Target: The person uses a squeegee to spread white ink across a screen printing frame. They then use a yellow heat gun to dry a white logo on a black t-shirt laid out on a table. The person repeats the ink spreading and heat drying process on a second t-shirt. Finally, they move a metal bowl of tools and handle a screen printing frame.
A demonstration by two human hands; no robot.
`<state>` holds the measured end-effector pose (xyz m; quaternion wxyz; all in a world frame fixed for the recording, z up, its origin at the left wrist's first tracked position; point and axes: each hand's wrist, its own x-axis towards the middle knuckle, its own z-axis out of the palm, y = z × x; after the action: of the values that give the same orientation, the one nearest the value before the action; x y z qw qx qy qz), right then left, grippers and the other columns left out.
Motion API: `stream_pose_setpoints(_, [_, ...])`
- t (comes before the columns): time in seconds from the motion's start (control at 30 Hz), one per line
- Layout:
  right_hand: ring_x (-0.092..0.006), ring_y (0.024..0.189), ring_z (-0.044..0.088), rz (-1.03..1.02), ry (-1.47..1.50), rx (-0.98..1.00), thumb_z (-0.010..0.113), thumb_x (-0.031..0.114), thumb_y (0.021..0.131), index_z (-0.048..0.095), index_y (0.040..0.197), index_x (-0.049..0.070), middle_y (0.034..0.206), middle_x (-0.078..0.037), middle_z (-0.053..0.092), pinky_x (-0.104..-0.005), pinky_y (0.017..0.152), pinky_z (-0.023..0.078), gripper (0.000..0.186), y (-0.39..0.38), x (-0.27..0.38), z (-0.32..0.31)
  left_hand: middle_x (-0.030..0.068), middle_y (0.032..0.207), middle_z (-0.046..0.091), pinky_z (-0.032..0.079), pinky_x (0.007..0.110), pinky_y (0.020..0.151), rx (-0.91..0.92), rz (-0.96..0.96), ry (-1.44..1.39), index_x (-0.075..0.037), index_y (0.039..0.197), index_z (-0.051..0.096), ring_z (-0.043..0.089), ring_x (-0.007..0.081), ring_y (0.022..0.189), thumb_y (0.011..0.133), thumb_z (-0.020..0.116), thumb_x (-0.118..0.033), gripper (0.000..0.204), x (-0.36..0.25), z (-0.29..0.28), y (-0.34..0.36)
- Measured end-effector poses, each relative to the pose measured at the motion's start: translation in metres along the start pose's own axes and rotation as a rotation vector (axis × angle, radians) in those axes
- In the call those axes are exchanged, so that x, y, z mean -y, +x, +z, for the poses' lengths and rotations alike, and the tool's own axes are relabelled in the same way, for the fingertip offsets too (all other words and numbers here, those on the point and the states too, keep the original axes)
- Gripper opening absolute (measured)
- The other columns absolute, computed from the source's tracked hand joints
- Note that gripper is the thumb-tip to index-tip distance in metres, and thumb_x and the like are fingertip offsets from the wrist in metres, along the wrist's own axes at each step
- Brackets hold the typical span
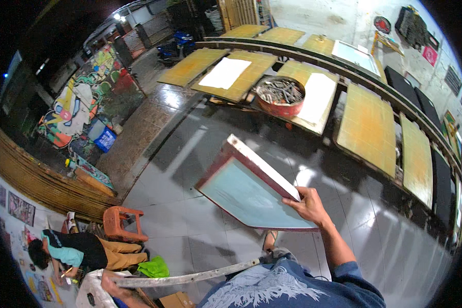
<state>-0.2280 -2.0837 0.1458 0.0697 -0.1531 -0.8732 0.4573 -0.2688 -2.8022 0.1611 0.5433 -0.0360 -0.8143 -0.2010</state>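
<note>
My right hand (pixel 308 206) is closed around one side of a screen-printing frame (pixel 264 197), thumb on its inner edge. The frame is tilted in front of me above the floor, with a pale blue-grey mesh, reddish-brown inner borders and a whitish outer side. At the lower left, my left hand (pixel 109 283) is closed at the end of a long, narrow whitish bar (pixel 190 280), worn along its length. The bar reaches across to my shirt; whether it is the edge of another frame I cannot tell. My left fingers are partly hidden.
Printing tables with yellowish boards (pixel 367 133) run along the far and right sides. White sheets (pixel 225 73) lie on two boards. A round red tub (pixel 281 97) holds many tools. An orange plastic stool (pixel 124 224) and another person (pixel 87 249) are at left.
</note>
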Motion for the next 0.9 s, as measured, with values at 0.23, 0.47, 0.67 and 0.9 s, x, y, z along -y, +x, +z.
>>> stream_pose_setpoints(0.23, [-0.0109, 0.074, 0.059, -0.209, 0.445, -0.195, 0.081, 0.036, 0.091, 0.076, 0.112, 0.000, 0.086, -0.003, 0.072, -0.0312, 0.066, 0.048, 0.042, 0.202, 0.106, -0.015, 0.0118, 0.075, 0.060, 0.051, 0.042, 0.062, -0.013, -0.261, -0.248, -0.002, 0.081, 0.063, 0.058, 0.0275, 0.066, 0.104, 0.050, -0.047, 0.052, -0.049, -0.052, 0.031])
stream_pose_setpoints(0.47, [-0.0144, 0.080, 0.067, -0.498, 0.552, -0.600, 0.076, 0.039, 0.095, 0.074, 0.112, 0.000, 0.091, -0.008, 0.074, -0.0306, 0.072, 0.053, 0.042, 0.377, 0.224, -0.053, 0.0137, 0.074, 0.065, 0.049, 0.041, 0.056, -0.108, -0.146, 0.395, 0.000, 0.075, 0.066, 0.059, 0.0262, 0.061, 0.102, 0.055, -0.035, 0.045, -0.019, 0.009, 0.019])
stream_pose_setpoints(0.67, [-0.0137, 0.074, 0.065, -0.808, 0.156, -1.000, 0.083, 0.035, 0.090, 0.073, 0.112, 0.000, 0.088, -0.007, 0.075, -0.0312, 0.066, 0.052, 0.043, 0.470, 0.305, -0.056, 0.0192, 0.079, 0.065, 0.048, 0.048, 0.068, -0.381, -0.407, 0.408, 0.000, 0.079, 0.067, 0.057, 0.0366, 0.071, 0.106, 0.056, -0.037, 0.047, 0.039, 0.135, 0.034])
stream_pose_setpoints(0.9, [-0.0328, 0.078, 0.069, -0.906, -0.506, -1.135, 0.080, 0.027, 0.091, 0.069, 0.122, 0.009, 0.093, -0.012, 0.068, -0.0428, 0.066, 0.055, 0.038, 0.598, 0.337, -0.003, 0.0140, 0.079, 0.062, 0.047, 0.039, 0.063, -0.302, -0.558, 0.144, -0.005, 0.089, 0.072, 0.052, 0.0195, 0.065, 0.106, 0.059, -0.044, 0.045, 0.087, 0.276, 0.112])
